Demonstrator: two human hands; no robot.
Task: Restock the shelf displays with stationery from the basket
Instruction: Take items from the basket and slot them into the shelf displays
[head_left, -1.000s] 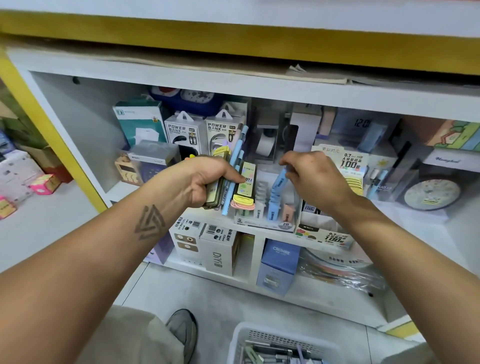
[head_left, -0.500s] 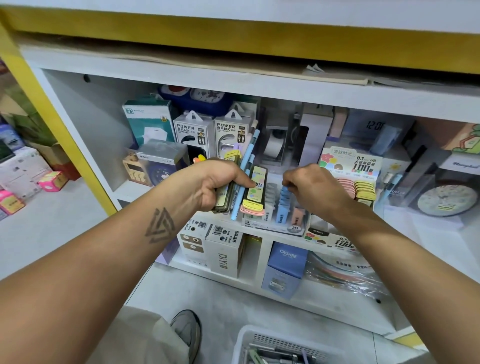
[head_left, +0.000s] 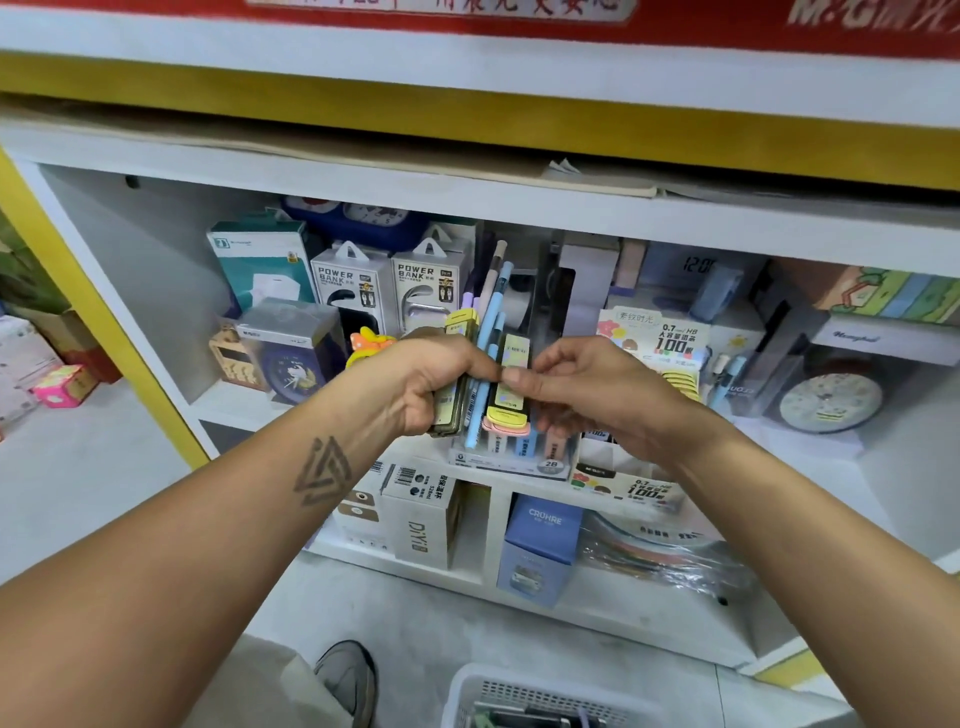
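My left hand (head_left: 426, 384) grips a bundle of stationery (head_left: 480, 364): several pastel pencils standing up and flat lead-refill cases. My right hand (head_left: 571, 389) pinches one yellow-and-pink refill case (head_left: 511, 387) at the right side of that bundle, thumb and fingers on it. Both hands hover in front of a clear display box of refill cases (head_left: 519, 452) on the white shelf (head_left: 239, 410). The white basket (head_left: 519, 696) sits on the floor at the bottom edge, with more stationery inside.
Power bank boxes (head_left: 395, 286), a teal box (head_left: 260, 260) and clocks fill the shelf's left. A 0.7 HB lead display (head_left: 660, 338) and a round clock (head_left: 831, 402) stand at the right. Boxes sit on the lower shelf. My shoe (head_left: 348, 675) is beside the basket.
My right hand left the display box and came left to the bundle, where it now pinches a refill case. The camera tilted up slightly.
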